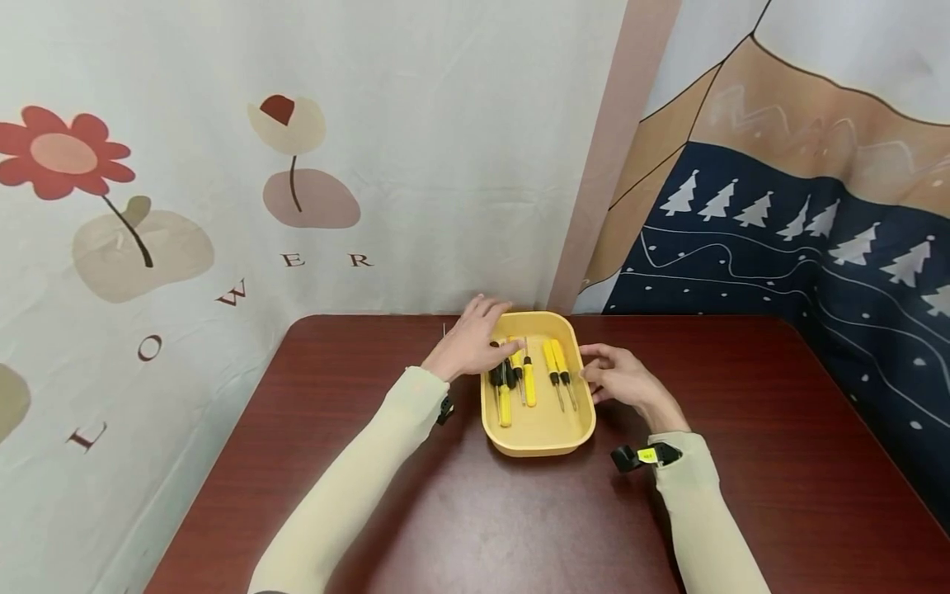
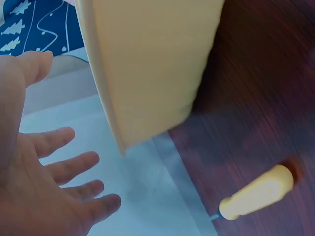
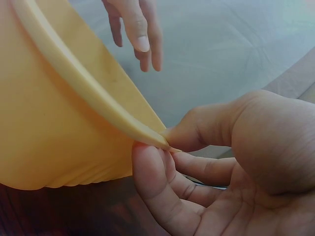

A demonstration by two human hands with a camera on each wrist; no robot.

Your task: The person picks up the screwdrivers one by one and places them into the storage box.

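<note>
A yellow plastic tray [image 1: 538, 436] stands near the table's far edge with several screwdrivers [image 1: 529, 388] inside, some yellow-handled and some black. Two yellow-handled screwdrivers [image 1: 560, 359] lie side by side at its right, apart from the left cluster. My left hand [image 1: 475, 340] hovers over the tray's left rim, its fingers spread and holding nothing. With thumb and fingers, my right hand [image 1: 619, 378] pinches the right rim [image 3: 93, 93]. Outside the tray on the left, one more yellow-handled screwdriver [image 2: 258, 191] lies on the table; in the head view my left hand hides most of it.
The dark red-brown table [image 1: 475, 511] runs back to a pale curtain [image 1: 445, 165] with printed flowers and letters. A dark blue cloth with printed trees [image 1: 742, 256] hangs at the right. Each wrist carries a small black camera mount [image 1: 646, 455].
</note>
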